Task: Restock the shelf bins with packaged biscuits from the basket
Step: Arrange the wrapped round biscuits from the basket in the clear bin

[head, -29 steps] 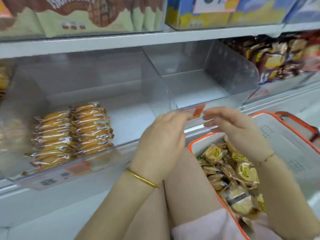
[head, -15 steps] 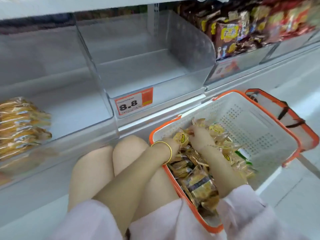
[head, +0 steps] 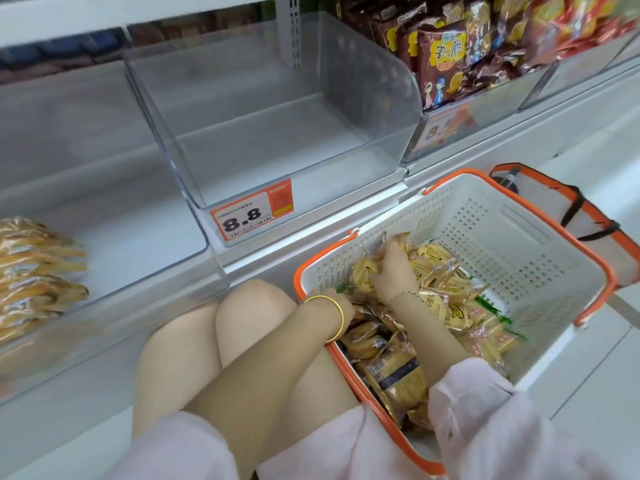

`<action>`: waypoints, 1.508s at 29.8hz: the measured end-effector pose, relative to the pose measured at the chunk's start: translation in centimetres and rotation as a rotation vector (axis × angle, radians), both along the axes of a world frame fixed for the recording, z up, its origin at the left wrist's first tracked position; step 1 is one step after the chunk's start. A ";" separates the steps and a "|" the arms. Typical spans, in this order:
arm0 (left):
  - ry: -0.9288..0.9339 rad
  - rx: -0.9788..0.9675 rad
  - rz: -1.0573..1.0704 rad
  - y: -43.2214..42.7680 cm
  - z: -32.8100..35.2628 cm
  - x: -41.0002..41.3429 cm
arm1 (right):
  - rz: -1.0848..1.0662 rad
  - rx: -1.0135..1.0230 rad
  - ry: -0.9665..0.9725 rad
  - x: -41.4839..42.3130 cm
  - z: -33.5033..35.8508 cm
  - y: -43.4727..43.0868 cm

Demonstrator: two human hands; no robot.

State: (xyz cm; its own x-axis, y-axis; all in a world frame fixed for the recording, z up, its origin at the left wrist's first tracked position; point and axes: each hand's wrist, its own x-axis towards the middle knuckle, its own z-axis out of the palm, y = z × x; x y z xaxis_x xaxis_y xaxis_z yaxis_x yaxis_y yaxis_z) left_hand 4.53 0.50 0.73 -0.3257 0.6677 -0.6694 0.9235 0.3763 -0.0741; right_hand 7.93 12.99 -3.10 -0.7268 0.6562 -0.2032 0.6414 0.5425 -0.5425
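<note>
Both hands are reaching into the white basket [head: 519, 230], which is sitting just beside the clear shelf bin [head: 374, 98]. The right hand [head: 393, 271] is curling its fingers round a banana-print biscuit packet [head: 363, 271] atop the heap. The left hand [head: 343, 303] is lying at the near rim; whether its hidden fingers are gripping cannot be told.

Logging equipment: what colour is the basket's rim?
Orange rim on a white basket, seen in head view.
</note>
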 end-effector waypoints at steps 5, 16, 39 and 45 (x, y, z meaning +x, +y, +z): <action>-0.001 0.328 0.128 -0.9 1.6 -0.7 | -0.118 -0.056 0.207 1.2 2.0 0.8; -0.499 0.924 0.597 -7.1 14.3 -3.2 | -0.203 -0.486 0.628 4.2 11.7 -3.8; 0.429 0.953 1.118 -37.0 20.7 -10.9 | 0.599 -0.304 0.662 -11.5 20.3 -28.7; 0.699 0.587 1.105 -35.7 18.3 -14.8 | 0.511 -0.052 0.542 -19.6 18.1 -31.6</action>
State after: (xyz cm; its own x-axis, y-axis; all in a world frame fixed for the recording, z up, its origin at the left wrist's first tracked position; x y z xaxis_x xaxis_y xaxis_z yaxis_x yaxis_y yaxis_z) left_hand -10.27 -35.19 19.04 -0.9924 -0.0222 0.1210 -0.0184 0.9993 0.0325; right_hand -11.63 -18.58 15.05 -0.9457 0.2093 0.2487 -0.0481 0.6664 -0.7440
